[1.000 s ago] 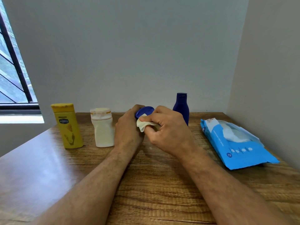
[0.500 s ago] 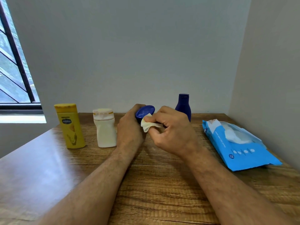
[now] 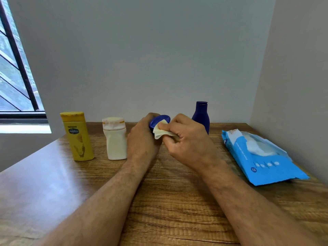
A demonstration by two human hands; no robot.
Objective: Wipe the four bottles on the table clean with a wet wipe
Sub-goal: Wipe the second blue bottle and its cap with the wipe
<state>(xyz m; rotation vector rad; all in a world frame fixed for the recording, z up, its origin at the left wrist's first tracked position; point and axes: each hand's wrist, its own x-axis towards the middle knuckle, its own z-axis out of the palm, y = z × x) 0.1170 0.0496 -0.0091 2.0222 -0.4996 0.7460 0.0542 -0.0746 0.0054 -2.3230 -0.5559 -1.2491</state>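
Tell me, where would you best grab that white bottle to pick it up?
Probably around the white bottle at its narrower upper body, just under the cap, coming from the front. It stands upright, and the yellow bottle and the left hand crowd its two sides.

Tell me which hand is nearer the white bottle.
Left. The left hand, gripping a blue-capped bottle, sits just beside the white bottle; the right hand, pinching the wet wipe, is farther right.
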